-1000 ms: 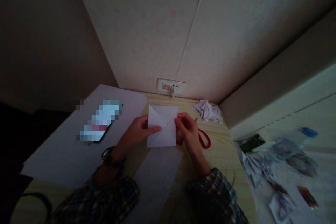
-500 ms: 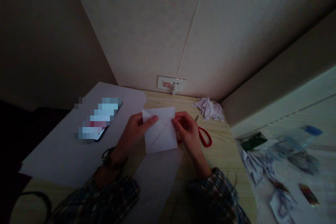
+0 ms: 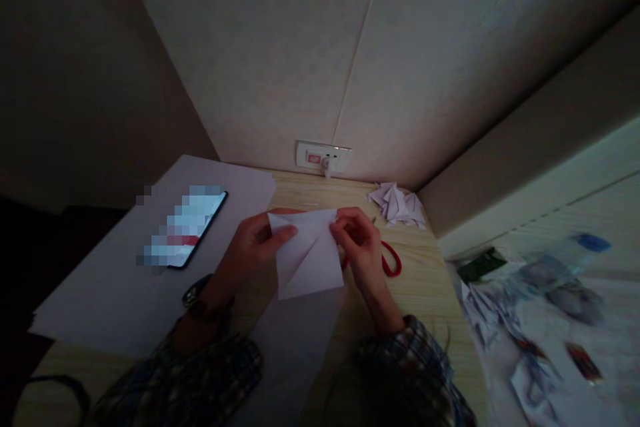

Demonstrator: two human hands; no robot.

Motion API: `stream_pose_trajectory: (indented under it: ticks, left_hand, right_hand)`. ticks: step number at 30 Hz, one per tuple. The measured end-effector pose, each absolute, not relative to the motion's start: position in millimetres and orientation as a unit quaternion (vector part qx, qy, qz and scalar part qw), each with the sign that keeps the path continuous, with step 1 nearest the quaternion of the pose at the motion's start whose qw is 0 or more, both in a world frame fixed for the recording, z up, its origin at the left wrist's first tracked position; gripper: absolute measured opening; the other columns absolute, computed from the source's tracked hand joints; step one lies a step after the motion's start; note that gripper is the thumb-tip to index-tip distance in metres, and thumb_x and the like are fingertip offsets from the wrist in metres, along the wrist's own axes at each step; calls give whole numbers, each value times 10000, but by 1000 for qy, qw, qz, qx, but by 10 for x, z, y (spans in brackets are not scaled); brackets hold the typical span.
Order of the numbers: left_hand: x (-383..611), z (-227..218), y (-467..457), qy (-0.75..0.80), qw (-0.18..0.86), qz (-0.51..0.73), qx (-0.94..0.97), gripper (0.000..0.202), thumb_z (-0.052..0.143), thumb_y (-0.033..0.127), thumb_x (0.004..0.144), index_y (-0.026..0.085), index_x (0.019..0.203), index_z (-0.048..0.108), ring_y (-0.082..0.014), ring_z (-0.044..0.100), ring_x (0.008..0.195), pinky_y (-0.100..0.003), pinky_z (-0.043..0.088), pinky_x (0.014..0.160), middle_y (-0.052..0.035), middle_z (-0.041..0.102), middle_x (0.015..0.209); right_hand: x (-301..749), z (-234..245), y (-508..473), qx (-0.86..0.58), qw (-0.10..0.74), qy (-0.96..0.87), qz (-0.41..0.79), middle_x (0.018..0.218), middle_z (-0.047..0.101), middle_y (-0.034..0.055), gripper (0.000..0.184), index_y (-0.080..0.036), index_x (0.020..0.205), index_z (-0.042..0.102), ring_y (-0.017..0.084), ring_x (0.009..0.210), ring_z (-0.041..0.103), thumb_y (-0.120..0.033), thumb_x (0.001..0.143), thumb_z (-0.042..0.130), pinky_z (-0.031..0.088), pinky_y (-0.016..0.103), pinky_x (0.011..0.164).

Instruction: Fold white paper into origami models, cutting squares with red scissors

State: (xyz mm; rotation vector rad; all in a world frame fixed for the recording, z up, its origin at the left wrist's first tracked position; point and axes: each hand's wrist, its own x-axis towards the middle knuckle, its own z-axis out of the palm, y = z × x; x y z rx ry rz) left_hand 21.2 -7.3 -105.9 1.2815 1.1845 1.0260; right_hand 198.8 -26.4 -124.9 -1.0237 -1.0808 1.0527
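Note:
A small, roughly square piece of white paper (image 3: 310, 260) with a diagonal crease is held up between both hands above the table. My left hand (image 3: 255, 240) grips its left side, thumb lying on the front and fingers behind. At the upper right corner my right hand (image 3: 361, 243) pinches the paper between thumb and fingers. Red-handled scissors (image 3: 393, 259) lie on the table behind my right hand, which hides part of them. Below the held piece, a white paper strip (image 3: 295, 347) lies on the table.
A stack of white sheets (image 3: 100, 293) lies at the left with a phone (image 3: 193, 230) on it, screen lit. Folded paper pieces (image 3: 397, 203) sit at the back right corner. A wall socket (image 3: 323, 157) holds a plug. Lower right are a plastic bottle (image 3: 560, 263) and paper scraps.
The upper right corner of the paper has shifted slightly right with my right hand, and the diagonal fold bulges more. My left hand keeps its hold. The view has shifted slightly.

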Motion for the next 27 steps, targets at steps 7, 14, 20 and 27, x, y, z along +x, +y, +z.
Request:
stream_pose_trajectory:
  ticks: [7, 14, 20, 27]
  left_hand:
    - [265, -1069, -75, 505, 545, 376, 554, 374, 807, 339, 578, 158, 891, 714, -307, 706, 930, -379, 566, 813, -84, 777, 1004]
    - [288, -1087, -64, 513, 518, 389, 563, 446, 804, 317, 590, 179, 1000, 697, -299, 683, 1020, -384, 540, 898, -86, 751, 1088]
    - [302, -1135, -70, 506, 575, 350, 539, 441, 820, 328, 536, 154, 914, 675, -293, 718, 832, -373, 583, 700, -77, 774, 922]
    - [271, -1148, -73, 486, 580, 354, 550, 329, 782, 346, 604, 157, 861, 702, -288, 720, 836, -374, 577, 738, -72, 785, 905]
  right_hand:
    - [1985, -1285, -280, -458, 591, -489, 449, 622, 534, -64, 111, -236, 897, 619, 106, 544, 479, -240, 792, 655, 337, 212, 473]
    - [1981, -1293, -275, -457, 573, -498, 463, 646, 580, -51, 81, -240, 868, 625, 120, 586, 533, -247, 796, 662, 384, 226, 516]
    - [1964, -1256, -281, -489, 625, -468, 389, 706, 622, -28, 34, -233, 796, 623, 140, 653, 578, -237, 778, 651, 443, 246, 576]
    - [1981, -1256, -288, -477, 617, -481, 402, 734, 626, -29, 62, -247, 832, 612, 142, 665, 584, -244, 795, 662, 444, 248, 576]
